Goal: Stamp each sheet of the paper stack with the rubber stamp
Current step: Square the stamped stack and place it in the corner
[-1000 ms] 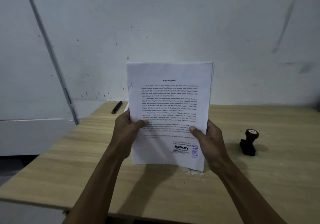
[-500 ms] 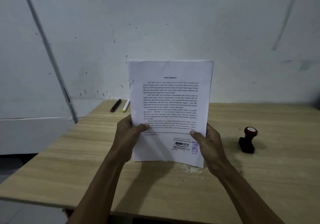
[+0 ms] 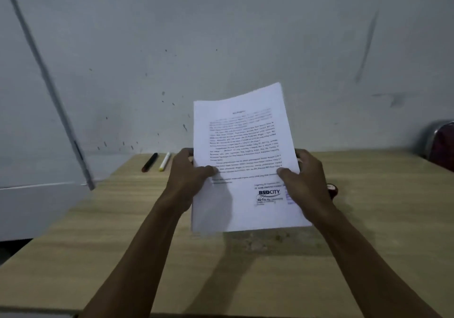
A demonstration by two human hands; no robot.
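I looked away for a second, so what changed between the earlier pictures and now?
The paper stack has tipped back from upright and twisted slightly clockwise. The view shifted too: the rubber stamp is now mostly hidden behind the right hand. Both the left hand and the right keep their grip; the two pens lie unmoved on the table.

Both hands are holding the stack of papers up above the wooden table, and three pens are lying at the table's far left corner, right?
Not quite: the head view shows two pens, one dark, one white, not three. Both the left hand and right hand do hold the paper stack above the table.
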